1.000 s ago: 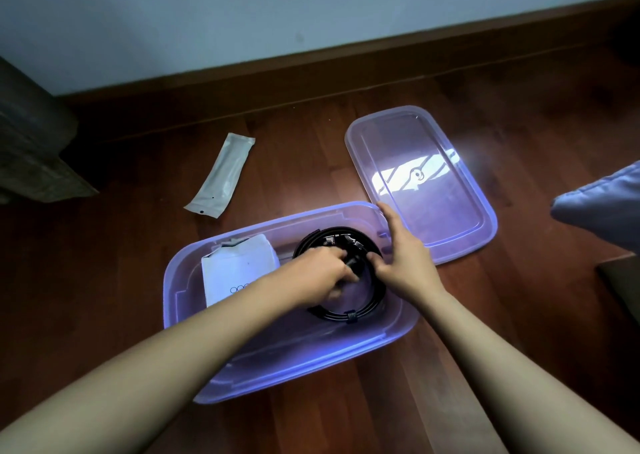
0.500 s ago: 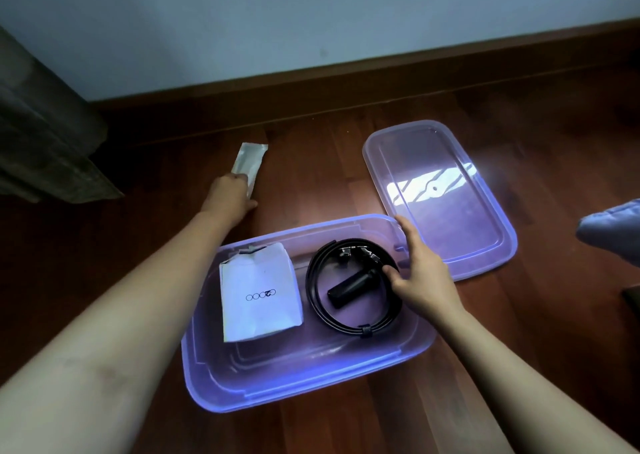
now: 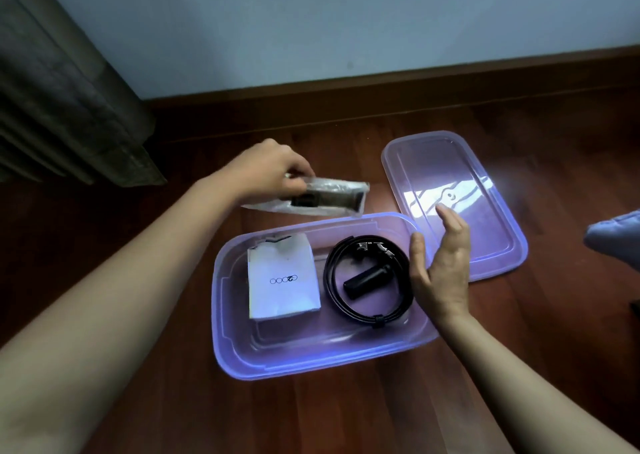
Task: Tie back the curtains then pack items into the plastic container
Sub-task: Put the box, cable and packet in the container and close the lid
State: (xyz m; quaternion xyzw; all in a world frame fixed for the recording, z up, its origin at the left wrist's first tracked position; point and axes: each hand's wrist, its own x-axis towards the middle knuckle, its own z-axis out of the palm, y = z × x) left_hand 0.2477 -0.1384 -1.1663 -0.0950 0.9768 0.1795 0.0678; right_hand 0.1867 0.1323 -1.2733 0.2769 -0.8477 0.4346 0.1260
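A translucent purple plastic container (image 3: 311, 360) sits open on the wooden floor. Inside it lie a white paper packet (image 3: 282, 280) on the left and a coiled black cable (image 3: 367, 311) with a small black cylinder (image 3: 365, 280) in its middle. My left hand (image 3: 268, 169) holds a long clear plastic packet (image 3: 322, 199) with a dark item inside, just above the container's far rim. My right hand (image 3: 440, 263) hovers open over the container's right end, fingers straight and apart from the cable.
The container's lid (image 3: 457, 204) lies flat on the floor to the right of the box. A dark curtain (image 3: 62, 100) hangs at the left against the wall. A grey-blue cushion corner (image 3: 616, 239) pokes in at the right edge.
My left hand has picked the long packet off the floor and carried it toward the container. My right hand has let go of the cable and lifted, fingers straightened.
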